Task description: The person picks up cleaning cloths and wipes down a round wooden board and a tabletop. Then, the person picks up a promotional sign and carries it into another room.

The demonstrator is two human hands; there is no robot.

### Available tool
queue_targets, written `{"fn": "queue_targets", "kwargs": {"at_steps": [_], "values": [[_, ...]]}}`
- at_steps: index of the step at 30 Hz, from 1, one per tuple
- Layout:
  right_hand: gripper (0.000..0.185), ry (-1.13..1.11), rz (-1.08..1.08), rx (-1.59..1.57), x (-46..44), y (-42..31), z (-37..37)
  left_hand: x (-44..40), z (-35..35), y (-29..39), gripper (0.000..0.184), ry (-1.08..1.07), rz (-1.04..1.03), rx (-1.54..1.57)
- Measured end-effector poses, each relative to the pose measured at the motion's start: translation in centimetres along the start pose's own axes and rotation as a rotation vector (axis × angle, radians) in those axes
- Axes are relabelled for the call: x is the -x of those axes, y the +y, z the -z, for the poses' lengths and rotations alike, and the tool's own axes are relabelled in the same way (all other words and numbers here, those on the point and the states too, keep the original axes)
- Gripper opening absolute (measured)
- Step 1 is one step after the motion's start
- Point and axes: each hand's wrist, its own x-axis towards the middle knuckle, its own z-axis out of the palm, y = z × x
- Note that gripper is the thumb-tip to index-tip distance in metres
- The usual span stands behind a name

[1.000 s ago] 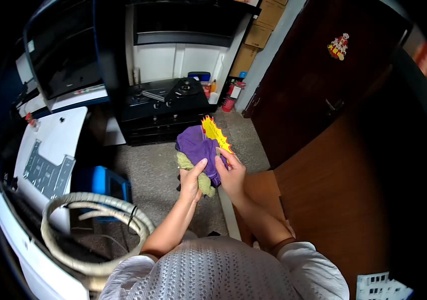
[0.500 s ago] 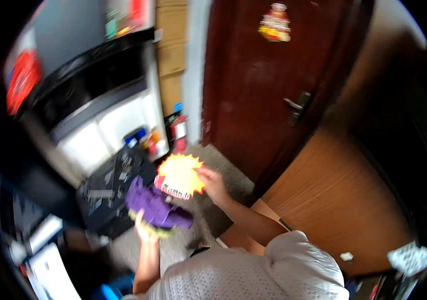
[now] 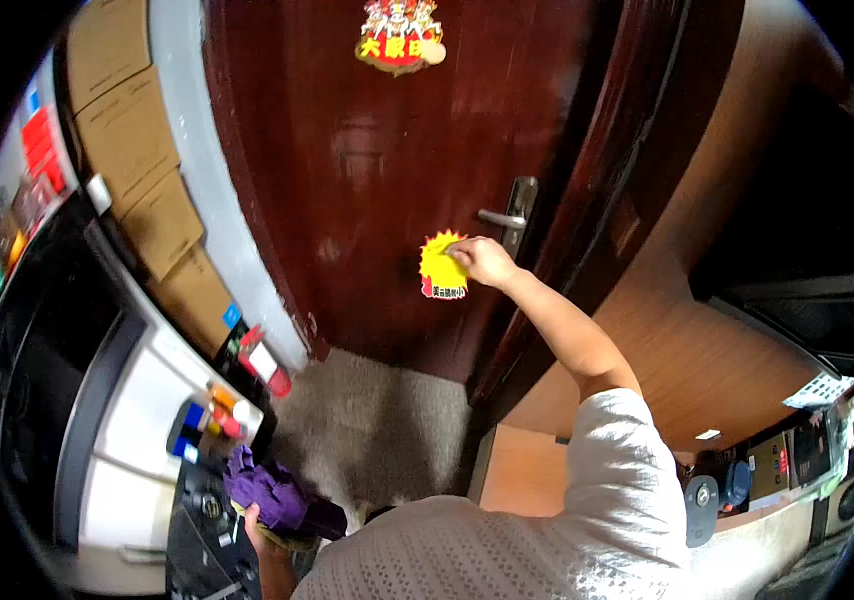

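Observation:
My right hand (image 3: 485,260) is stretched forward and pinches the upper right of a yellow starburst-shaped card (image 3: 440,268) with a red-and-white strip of black lettering along its bottom. The card is upright in front of the dark red door (image 3: 347,190); I cannot tell whether it touches the surface. Right above my wrist is the metal door handle (image 3: 503,217). Low at the left, my left hand (image 3: 257,525) is wrapped around a crumpled purple cloth (image 3: 277,492) with a yellowish-green layer under it. Most of the left fingers are hidden beneath the cloth.
A colourful decoration (image 3: 399,35) hangs high on the door. Cardboard boxes (image 3: 127,130) are stacked at the left, with a red fire extinguisher (image 3: 264,360) below. A black case (image 3: 197,540) lies near my left hand. Wood panelling (image 3: 667,350) runs along the right.
My view has swung right toward the door. My right hand has carried the yellow card away from the purple cloth, up to the door near its handle. The cloth remains in my left hand.

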Motion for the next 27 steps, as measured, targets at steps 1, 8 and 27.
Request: {"fn": "queue_targets", "kwargs": {"at_steps": [1,8,27], "values": [[0.024,0.022,-0.166,-0.109,-1.1,0.5,0.9,-2.9,-1.0,0.2,0.062,-0.043,0.021,0.002],[0.024,-0.295,-0.080,0.265,-4.0,8.0,-0.5,-23.1,-7.5,-0.3,0.071,-0.307,0.358,-0.117],[0.022,-0.932,-0.147,0.177,-11.0,19.6,-8.5,-47.4,-23.4,-12.4,0.068,-0.604,0.723,-0.079]]}}
